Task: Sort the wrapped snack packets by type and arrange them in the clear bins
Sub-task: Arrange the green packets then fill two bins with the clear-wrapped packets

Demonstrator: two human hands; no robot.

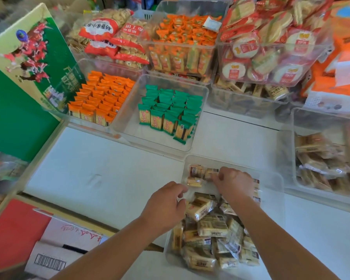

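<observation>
Right grip: the right grip (232, 182) curls its fingers onto a small beige clear-wrapped snack packet (210, 173) at the far end of the near clear plastic bin (276, 199).
Left grip: the left grip (166, 203) is curled at that bin's left wall; I cannot tell whether it pinches anything.
Risk: the loose heap of beige packets (212, 227) at the bin's near end could slide into the far row and topple it. The slick wrap could also slip from a pinch.
Far-row packets: three show; others may be hidden under the hand.
Green-wrapped packets (170, 110): four in the nearest row, with many more behind.
Orange-wrapped packets (101, 96): too many to count.
Clear bins on the white surface (93, 178): at least eight.
</observation>
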